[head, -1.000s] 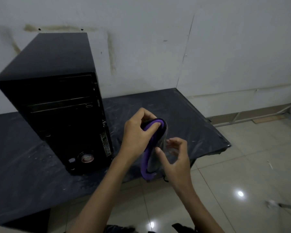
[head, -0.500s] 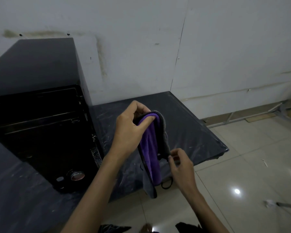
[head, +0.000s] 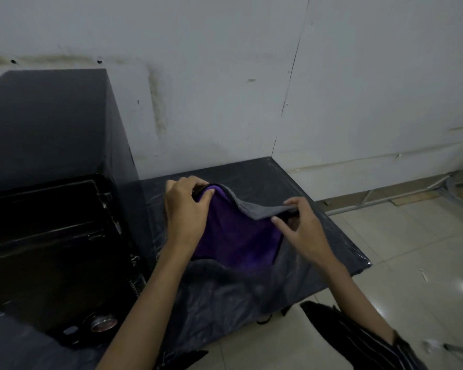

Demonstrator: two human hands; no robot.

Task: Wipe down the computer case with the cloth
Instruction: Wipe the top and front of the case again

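You hold the cloth (head: 235,236) spread above the surface (head: 292,188): left hand (head: 186,209) pinches its 10 o'clock corner, right hand (head: 302,231) pinches the grey edge. The computer case (head: 51,182), at 9 o'clock, looks unwiped; all wiping remains.

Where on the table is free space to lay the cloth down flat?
The bare patch of table runs from the computer case to the right edge, behind the cloth. The near left corner in front of the case is narrow. The middle is crowded: left hand and right hand hold the cloth there.
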